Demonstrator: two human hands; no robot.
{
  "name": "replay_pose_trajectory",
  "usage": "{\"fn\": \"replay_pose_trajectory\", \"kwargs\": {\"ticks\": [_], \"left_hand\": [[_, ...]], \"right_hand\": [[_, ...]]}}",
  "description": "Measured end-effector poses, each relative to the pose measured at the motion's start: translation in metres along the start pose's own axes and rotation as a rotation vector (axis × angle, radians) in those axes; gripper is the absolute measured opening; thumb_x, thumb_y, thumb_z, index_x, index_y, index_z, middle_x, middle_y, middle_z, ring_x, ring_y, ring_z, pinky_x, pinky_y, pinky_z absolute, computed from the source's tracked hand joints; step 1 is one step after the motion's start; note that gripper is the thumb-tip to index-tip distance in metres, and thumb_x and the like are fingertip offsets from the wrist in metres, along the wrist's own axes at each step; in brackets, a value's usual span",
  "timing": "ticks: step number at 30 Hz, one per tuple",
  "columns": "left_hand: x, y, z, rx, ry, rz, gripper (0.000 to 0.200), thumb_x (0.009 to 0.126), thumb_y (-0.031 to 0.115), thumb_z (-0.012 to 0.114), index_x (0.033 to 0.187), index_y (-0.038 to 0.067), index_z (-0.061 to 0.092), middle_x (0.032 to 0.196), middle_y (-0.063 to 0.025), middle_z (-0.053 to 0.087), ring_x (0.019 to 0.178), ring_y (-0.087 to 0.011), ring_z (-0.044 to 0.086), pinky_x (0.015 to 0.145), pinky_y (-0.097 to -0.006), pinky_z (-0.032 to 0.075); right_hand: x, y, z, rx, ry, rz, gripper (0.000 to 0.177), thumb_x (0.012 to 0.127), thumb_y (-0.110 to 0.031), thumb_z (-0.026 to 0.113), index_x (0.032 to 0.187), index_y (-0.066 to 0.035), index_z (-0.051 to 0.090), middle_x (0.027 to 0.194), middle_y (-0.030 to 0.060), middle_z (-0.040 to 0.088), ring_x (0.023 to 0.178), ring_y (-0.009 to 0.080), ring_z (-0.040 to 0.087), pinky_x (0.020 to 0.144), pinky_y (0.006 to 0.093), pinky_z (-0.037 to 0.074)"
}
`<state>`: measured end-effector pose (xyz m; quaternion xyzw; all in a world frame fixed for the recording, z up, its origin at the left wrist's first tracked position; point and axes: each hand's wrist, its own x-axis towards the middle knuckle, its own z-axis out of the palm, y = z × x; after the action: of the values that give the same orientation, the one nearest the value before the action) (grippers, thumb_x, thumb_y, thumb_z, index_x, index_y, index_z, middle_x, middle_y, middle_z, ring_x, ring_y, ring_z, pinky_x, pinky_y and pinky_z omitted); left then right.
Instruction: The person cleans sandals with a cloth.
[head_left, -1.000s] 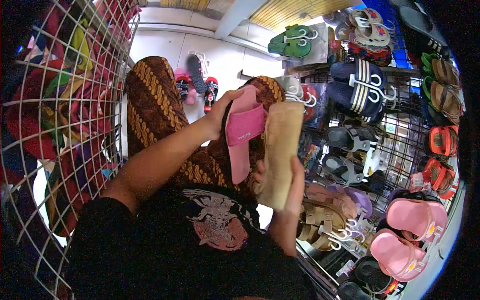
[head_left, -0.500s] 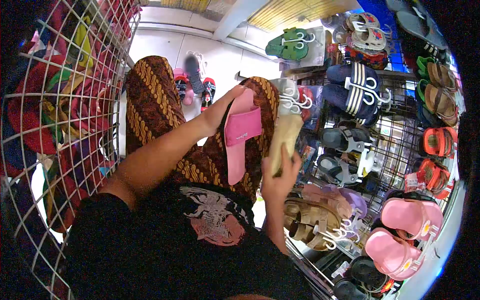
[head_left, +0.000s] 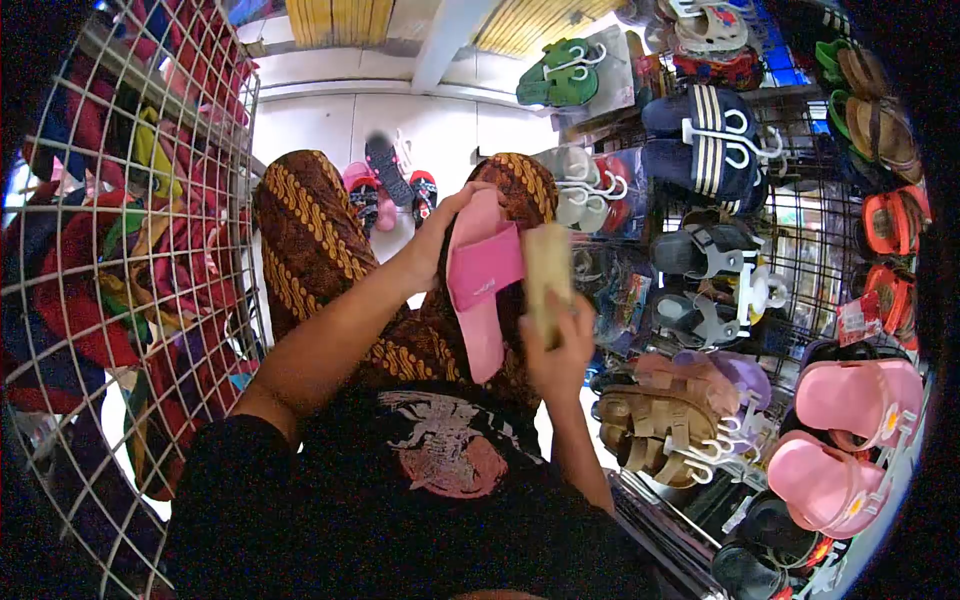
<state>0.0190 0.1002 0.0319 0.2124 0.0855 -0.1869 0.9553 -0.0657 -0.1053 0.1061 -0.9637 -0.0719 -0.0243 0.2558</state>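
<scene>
A pink slide sandal [head_left: 486, 266] with a darker pink strap stands nearly upright over my lap. My left hand [head_left: 447, 232] is closed around its upper edge, the fingers partly hidden behind the sole. Just to the right, my right hand [head_left: 560, 350] grips a pale yellow oblong block [head_left: 547, 270], blurred by motion, its kind unclear. The block's upper end is beside the sandal's strap. Both hands are above my knees, in brown patterned trousers [head_left: 310, 215].
A wire grid [head_left: 190, 300] with coloured fabric behind it rises on my left. On my right a rack carries navy striped slides [head_left: 705, 150], brown sandals [head_left: 655, 425] and pink sandals [head_left: 830, 480]. More footwear [head_left: 392, 185] lies on the tiled floor ahead.
The yellow block has swung more upright and moved left, closer to the sandal. The sandal stays in my left hand, slightly more tilted. The whole view has shifted a little.
</scene>
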Motion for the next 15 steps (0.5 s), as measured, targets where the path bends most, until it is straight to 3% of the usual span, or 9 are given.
{"fn": "replay_pose_trajectory", "kwargs": {"ticks": [1, 2, 5, 6, 11, 13, 15], "left_hand": [[0.002, -0.002, -0.004, -0.005, -0.007, 0.001, 0.037, 0.101, 0.039, 0.039, 0.123, 0.011, 0.049, 0.108, -0.0038, 0.06, 0.099, -0.0152, 0.06, 0.091, -0.0331, 0.049], [0.004, -0.005, -0.009, -0.014, -0.011, 0.011, 0.037, 0.101, 0.039, 0.039, 0.123, 0.011, 0.049, 0.108, -0.0038, 0.06, 0.099, -0.0152, 0.06, 0.091, -0.0329, 0.049], [-0.001, -0.006, -0.01, 0.008, -0.021, 0.066, 0.037, 0.102, 0.04, 0.038, 0.122, 0.011, 0.049, 0.107, -0.0038, 0.06, 0.099, -0.0152, 0.06, 0.09, -0.0322, 0.049], [-0.001, -0.005, -0.008, 0.026, -0.033, 0.091, 0.037, 0.102, 0.04, 0.038, 0.122, 0.011, 0.049, 0.107, -0.0038, 0.059, 0.099, -0.0152, 0.06, 0.09, -0.0319, 0.049], [0.002, -0.004, -0.009, 0.048, -0.047, 0.04, 0.041, 0.102, 0.041, 0.035, 0.123, 0.009, 0.05, 0.107, -0.0059, 0.06, 0.101, -0.0163, 0.06, 0.092, -0.0325, 0.049], [-0.004, -0.004, 0.0, 0.043, -0.021, 0.061, 0.041, 0.102, 0.041, 0.036, 0.123, 0.008, 0.05, 0.108, -0.0069, 0.06, 0.103, -0.0164, 0.06, 0.094, -0.0324, 0.048], [-0.001, -0.007, -0.006, 0.033, -0.07, 0.045, 0.046, 0.101, 0.043, 0.037, 0.127, 0.007, 0.049, 0.112, -0.009, 0.061, 0.104, -0.0181, 0.06, 0.094, -0.0349, 0.049]], "right_hand": [[0.004, 0.008, 0.0, 0.053, 0.052, 0.125, 0.05, 0.076, -0.019, 0.077, 0.122, -0.006, 0.063, 0.123, 0.0224, 0.051, 0.115, 0.0378, 0.052, 0.097, 0.0436, 0.044], [0.004, 0.012, -0.004, 0.019, 0.124, 0.074, 0.059, 0.074, -0.027, 0.08, 0.128, -0.013, 0.061, 0.126, 0.0227, 0.05, 0.114, 0.0402, 0.052, 0.094, 0.0454, 0.047], [-0.004, -0.031, -0.023, 0.069, -0.072, -0.18, 0.053, 0.078, -0.024, 0.076, 0.127, -0.011, 0.06, 0.124, 0.0224, 0.051, 0.114, 0.0401, 0.052, 0.095, 0.0459, 0.047], [-0.006, -0.038, -0.022, -0.024, -0.108, -0.255, 0.045, 0.081, -0.017, 0.072, 0.122, -0.004, 0.061, 0.122, 0.0226, 0.052, 0.11, 0.0376, 0.053, 0.093, 0.0438, 0.045], [0.017, 0.023, 0.003, 0.136, -0.064, 0.242, 0.043, 0.085, -0.016, 0.068, 0.124, -0.004, 0.058, 0.119, 0.021, 0.055, 0.11, 0.0357, 0.053, 0.098, 0.0405, 0.041], [0.016, 0.01, 0.001, 0.188, 0.117, 0.007, 0.046, 0.083, -0.018, 0.07, 0.126, -0.005, 0.057, 0.121, 0.0206, 0.053, 0.112, 0.0348, 0.052, 0.1, 0.0405, 0.04], [0.004, -0.01, -0.006, 0.082, -0.069, -0.127, 0.052, 0.078, -0.022, 0.074, 0.124, -0.003, 0.06, 0.128, 0.0208, 0.049, 0.113, 0.0351, 0.053, 0.1, 0.0398, 0.041]]}}
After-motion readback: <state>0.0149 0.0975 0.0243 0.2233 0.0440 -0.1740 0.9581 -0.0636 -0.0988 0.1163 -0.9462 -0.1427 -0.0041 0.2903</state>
